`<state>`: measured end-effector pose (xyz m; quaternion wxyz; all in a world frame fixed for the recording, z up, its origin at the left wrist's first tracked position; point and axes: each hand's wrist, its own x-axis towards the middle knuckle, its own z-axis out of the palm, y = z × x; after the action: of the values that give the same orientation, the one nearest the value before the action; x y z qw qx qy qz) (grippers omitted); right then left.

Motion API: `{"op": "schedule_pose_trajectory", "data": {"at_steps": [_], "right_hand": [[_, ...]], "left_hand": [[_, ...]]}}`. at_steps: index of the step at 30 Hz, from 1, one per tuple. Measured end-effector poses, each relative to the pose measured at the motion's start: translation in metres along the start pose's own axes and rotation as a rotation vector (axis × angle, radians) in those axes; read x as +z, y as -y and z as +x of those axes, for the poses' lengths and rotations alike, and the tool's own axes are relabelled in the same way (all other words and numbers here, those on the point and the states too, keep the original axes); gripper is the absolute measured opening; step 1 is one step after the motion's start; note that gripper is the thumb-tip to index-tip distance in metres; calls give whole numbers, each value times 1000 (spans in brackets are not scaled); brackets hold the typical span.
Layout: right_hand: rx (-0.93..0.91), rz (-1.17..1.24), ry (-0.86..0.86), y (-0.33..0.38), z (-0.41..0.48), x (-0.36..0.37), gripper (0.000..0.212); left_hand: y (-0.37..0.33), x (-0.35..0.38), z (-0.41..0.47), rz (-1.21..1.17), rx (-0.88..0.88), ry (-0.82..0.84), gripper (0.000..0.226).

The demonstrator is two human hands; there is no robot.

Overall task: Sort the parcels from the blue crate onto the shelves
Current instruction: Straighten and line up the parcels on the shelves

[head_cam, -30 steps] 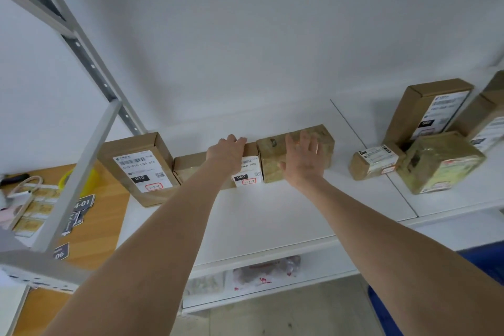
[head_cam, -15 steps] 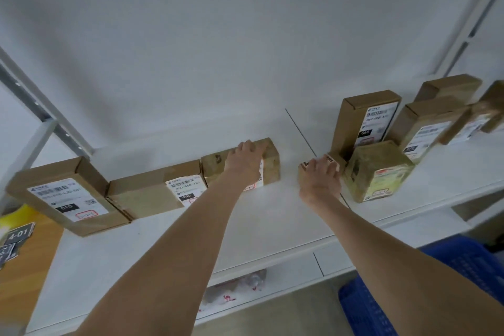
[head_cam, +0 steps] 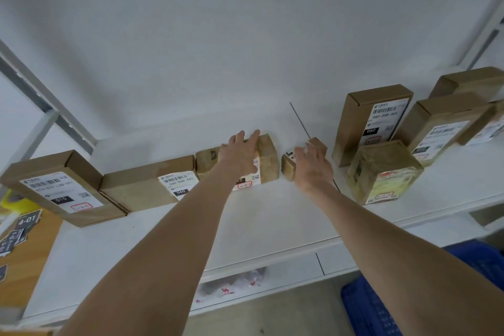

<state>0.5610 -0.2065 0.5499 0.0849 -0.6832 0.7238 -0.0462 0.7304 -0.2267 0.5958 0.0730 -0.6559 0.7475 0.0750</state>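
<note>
Both our bare arms stretch out to a wide white shelf board (head_cam: 259, 215); it lies under both our hands and runs far out to each side of them. Low down, nearer to us than our right hand, sits the blue plastic crate (head_cam: 376, 308); we see only a corner of it and cannot see inside. Low down past our left hand is a wooden table top (head_cam: 27, 267).

Far to the left of our left hand lies a flat brown cardboard box with a 010 label (head_cam: 62, 188); between it and our left hand lies a long brown cardboard box with a 060 label (head_cam: 147, 185); these two touch. To the right of our right hand stands a tall brown cardboard box (head_cam: 373, 120), upright by the wall; in front of it, near our right hand, sits a square brown parcel wrapped in shiny tape (head_cam: 384, 172); more brown boxes (head_cam: 441, 128) stand further right.

Our left hand (head_cam: 240, 157) lies flat on top of a brown taped parcel with a white label (head_cam: 267, 158); the fingers are straight and a bit spread; this parcel touches the long box. Our right hand (head_cam: 313, 168) holds a small brown cardboard box (head_cam: 288, 170); the fingers bend over its top; we cannot see the thumb. The small box is on the shelf just right of the parcel under our left hand, with a thin gap between them. Small black number stickers (head_cam: 27, 219) lie on the table.
</note>
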Motion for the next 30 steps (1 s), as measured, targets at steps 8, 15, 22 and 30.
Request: {"op": "schedule_pose_trajectory", "data": {"at_steps": [8,15,22,30], "right_hand": [[30,-24,-1,10,-5,4,48],[36,-87,20,18,-17,0,51],[6,-58,28,16,-23,-11,66],[76,-106,-314,-74,-38,-56,70]], "left_hand": [[5,0,-5,27,57,18,81],[8,0,-13,29,68,32,81],[-6,-3,-22,9,57,23,80],[-103,-28,-10,-150,296,-242,66]]}}
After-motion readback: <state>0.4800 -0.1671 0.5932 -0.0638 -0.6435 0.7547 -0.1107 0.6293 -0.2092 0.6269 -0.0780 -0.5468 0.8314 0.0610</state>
